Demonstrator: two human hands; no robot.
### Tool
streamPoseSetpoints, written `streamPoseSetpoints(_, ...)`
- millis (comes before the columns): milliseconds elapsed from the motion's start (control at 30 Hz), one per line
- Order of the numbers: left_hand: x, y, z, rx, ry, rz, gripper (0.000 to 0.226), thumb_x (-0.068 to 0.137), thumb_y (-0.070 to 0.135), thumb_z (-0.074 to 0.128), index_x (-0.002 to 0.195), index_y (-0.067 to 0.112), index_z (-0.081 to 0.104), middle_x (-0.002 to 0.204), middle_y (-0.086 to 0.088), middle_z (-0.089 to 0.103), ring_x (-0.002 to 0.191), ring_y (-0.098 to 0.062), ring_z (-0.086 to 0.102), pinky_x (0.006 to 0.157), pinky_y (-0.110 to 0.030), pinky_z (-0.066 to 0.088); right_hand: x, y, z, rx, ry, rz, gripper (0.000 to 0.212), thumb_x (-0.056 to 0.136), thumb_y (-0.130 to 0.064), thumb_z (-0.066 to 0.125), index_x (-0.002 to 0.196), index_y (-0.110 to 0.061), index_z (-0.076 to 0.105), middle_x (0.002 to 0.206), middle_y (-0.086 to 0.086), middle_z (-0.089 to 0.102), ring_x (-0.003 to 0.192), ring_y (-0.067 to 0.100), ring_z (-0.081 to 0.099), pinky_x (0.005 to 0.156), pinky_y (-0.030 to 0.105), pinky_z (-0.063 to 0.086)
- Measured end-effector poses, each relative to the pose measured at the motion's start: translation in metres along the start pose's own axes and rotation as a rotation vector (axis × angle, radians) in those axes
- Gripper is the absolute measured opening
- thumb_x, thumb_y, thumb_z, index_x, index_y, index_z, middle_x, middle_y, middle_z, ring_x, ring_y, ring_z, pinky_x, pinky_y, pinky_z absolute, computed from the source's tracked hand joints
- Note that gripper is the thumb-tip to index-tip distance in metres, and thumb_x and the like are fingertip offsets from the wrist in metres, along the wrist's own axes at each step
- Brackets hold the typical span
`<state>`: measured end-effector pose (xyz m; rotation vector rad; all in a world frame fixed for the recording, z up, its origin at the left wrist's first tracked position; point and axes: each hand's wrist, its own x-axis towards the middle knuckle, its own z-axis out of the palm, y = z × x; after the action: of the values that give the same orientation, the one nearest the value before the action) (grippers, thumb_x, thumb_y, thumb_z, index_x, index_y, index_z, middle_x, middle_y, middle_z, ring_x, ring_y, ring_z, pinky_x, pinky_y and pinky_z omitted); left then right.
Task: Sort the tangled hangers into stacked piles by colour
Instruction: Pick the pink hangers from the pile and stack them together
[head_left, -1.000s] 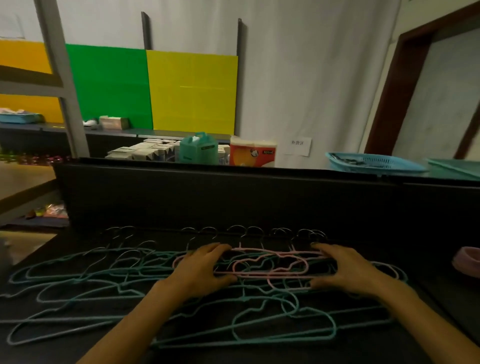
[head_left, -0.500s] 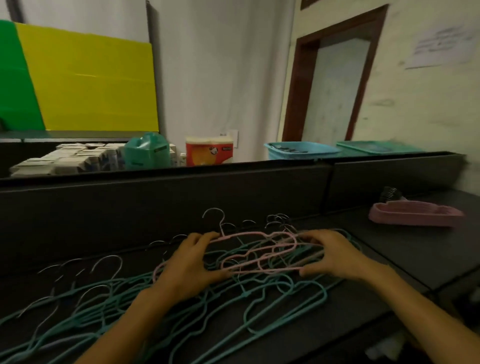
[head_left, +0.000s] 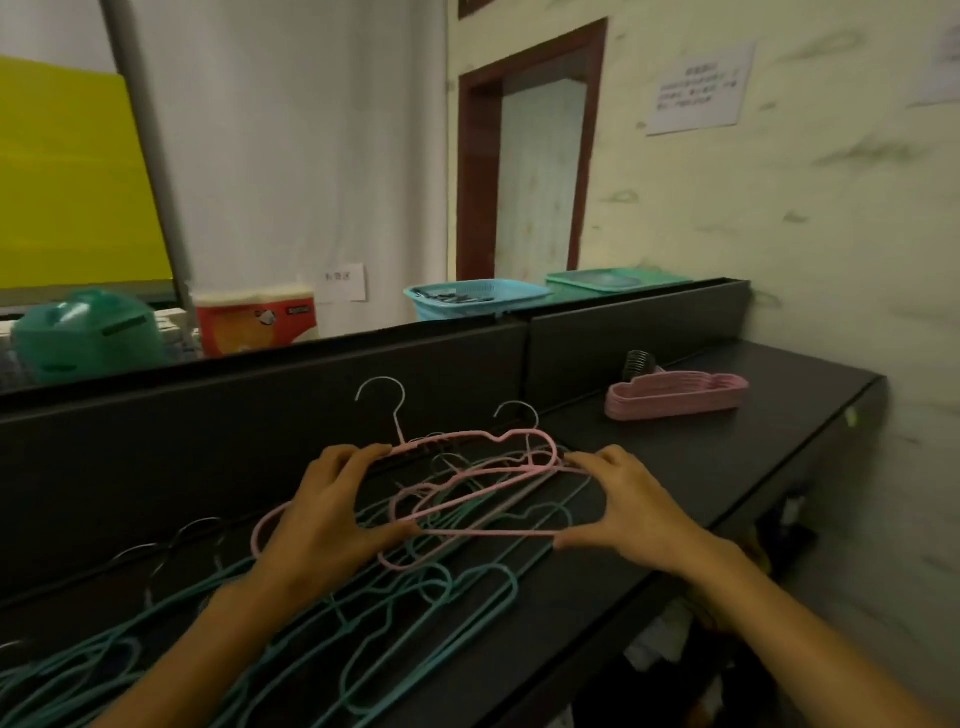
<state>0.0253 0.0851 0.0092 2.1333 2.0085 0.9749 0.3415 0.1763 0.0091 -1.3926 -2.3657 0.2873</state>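
Note:
A few pink hangers (head_left: 470, 491) are lifted a little above a tangle of teal hangers (head_left: 395, 608) on the black table (head_left: 691, 467). My left hand (head_left: 322, 525) grips their left end, thumb under and fingers over the top bar. My right hand (head_left: 631, 506) pinches their right end. Two metal hooks stick up behind the pink hangers. A neat stack of pink hangers (head_left: 675, 395) lies further right on the table.
A black partition wall (head_left: 260, 415) runs along the table's back. Behind it stand a teal container (head_left: 83, 332), a red and white pack (head_left: 257, 322), a blue basket (head_left: 475, 301) and a green tray (head_left: 613, 280). The table's right end (head_left: 878, 384) stops near the wall.
The view has swung right, bringing the pink stack closer to the middle. Both hands have raised the pink hangers off the teal tangle and carried them rightward.

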Motion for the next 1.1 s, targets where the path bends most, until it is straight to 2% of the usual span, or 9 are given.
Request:
streamPoseSetpoints(133, 0.023, 0.039, 0.031, 0.022, -0.011, 0.028, 0.09, 0.065, 0.059, 0.073, 0.141, 0.037, 0.029, 0.139, 0.004, 0.028, 0.124, -0.013, 0.034, 0.101, -0.029, 0.038, -0.004, 0.042, -0.017, -0.026, -0.003, 0.01, 0.109, 0.055, -0.076, 0.071, 0.146, -0.032, 0.031, 0.124, -0.01, 0.034, 0.118, 0.012, 0.039, 0.098, 0.041, 0.046)
streamPoseSetpoints(467, 0.082, 0.155, 0.143, -0.073, -0.013, 0.114, 0.083, 0.067, 0.055, 0.075, 0.137, 0.038, 0.034, 0.131, 0.01, 0.032, 0.113, -0.005, 0.037, 0.099, -0.025, 0.04, -0.039, 0.198, -0.086, -0.106, -0.001, 0.114, 0.105, 0.062, -0.072, 0.07, 0.149, -0.032, 0.027, 0.126, -0.009, 0.033, 0.119, 0.011, 0.037, 0.097, 0.029, 0.042)
streamPoseSetpoints(533, 0.093, 0.176, 0.162, -0.082, -0.044, 0.138, 0.089, 0.061, 0.069, 0.069, 0.137, 0.035, 0.036, 0.128, 0.01, 0.034, 0.112, -0.005, 0.038, 0.099, -0.025, 0.042, -0.046, 0.225, -0.101, -0.116, 0.001, 0.151, 0.104, 0.063, -0.071, 0.07, 0.149, -0.031, 0.027, 0.129, -0.008, 0.033, 0.121, 0.012, 0.037, 0.098, 0.031, 0.042)
streamPoseSetpoints(600, 0.108, 0.194, 0.178, -0.068, -0.066, 0.159, 0.104, 0.051, 0.09, 0.05, 0.137, 0.035, 0.035, 0.126, 0.012, 0.033, 0.113, -0.005, 0.036, 0.097, -0.022, 0.039, -0.051, 0.248, -0.115, -0.111, 0.02, 0.18, 0.103, 0.064, -0.069, 0.07, 0.15, -0.031, 0.026, 0.131, -0.007, 0.034, 0.123, 0.013, 0.037, 0.098, 0.031, 0.043)
streamPoseSetpoints(633, 0.117, 0.201, 0.185, -0.061, -0.067, 0.163, 0.107, 0.048, 0.094, 0.043, 0.137, 0.035, 0.035, 0.125, 0.013, 0.033, 0.114, -0.005, 0.035, 0.096, -0.021, 0.038, -0.052, 0.258, -0.121, -0.106, 0.033, 0.193, 0.103, 0.065, -0.068, 0.071, 0.15, -0.031, 0.026, 0.133, -0.007, 0.034, 0.123, 0.013, 0.038, 0.097, 0.031, 0.043)
streamPoseSetpoints(700, 0.132, 0.212, 0.196, -0.064, -0.074, 0.173, 0.103, 0.052, 0.09, 0.049, 0.137, 0.036, 0.034, 0.127, 0.011, 0.034, 0.115, -0.006, 0.035, 0.097, -0.022, 0.039, -0.052, 0.271, -0.128, -0.089, 0.045, 0.206, 0.102, 0.066, -0.066, 0.072, 0.15, -0.031, 0.026, 0.133, -0.007, 0.034, 0.123, 0.013, 0.039, 0.097, 0.031, 0.044)
streamPoseSetpoints(833, 0.169, 0.235, 0.225, -0.061, -0.092, 0.196, 0.088, 0.064, 0.063, 0.072, 0.138, 0.037, 0.033, 0.131, 0.01, 0.033, 0.12, -0.009, 0.036, 0.1, -0.028, 0.04, -0.048, 0.298, -0.135, -0.079, 0.033, 0.208, 0.101, 0.067, -0.065, 0.072, 0.15, -0.031, 0.025, 0.134, -0.008, 0.034, 0.124, 0.012, 0.037, 0.099, 0.03, 0.042)
streamPoseSetpoints(1100, 0.246, 0.253, 0.281, -0.107, -0.048, 0.229, 0.085, 0.065, 0.056, 0.075, 0.137, 0.033, 0.037, 0.132, 0.003, 0.039, 0.114, -0.008, 0.04, 0.095, -0.026, 0.041, -0.003, 0.363, -0.15, -0.173, 0.072, 0.278, 0.098, 0.07, -0.068, 0.068, 0.15, -0.029, 0.025, 0.136, -0.005, 0.034, 0.126, 0.014, 0.037, 0.1, 0.031, 0.038)
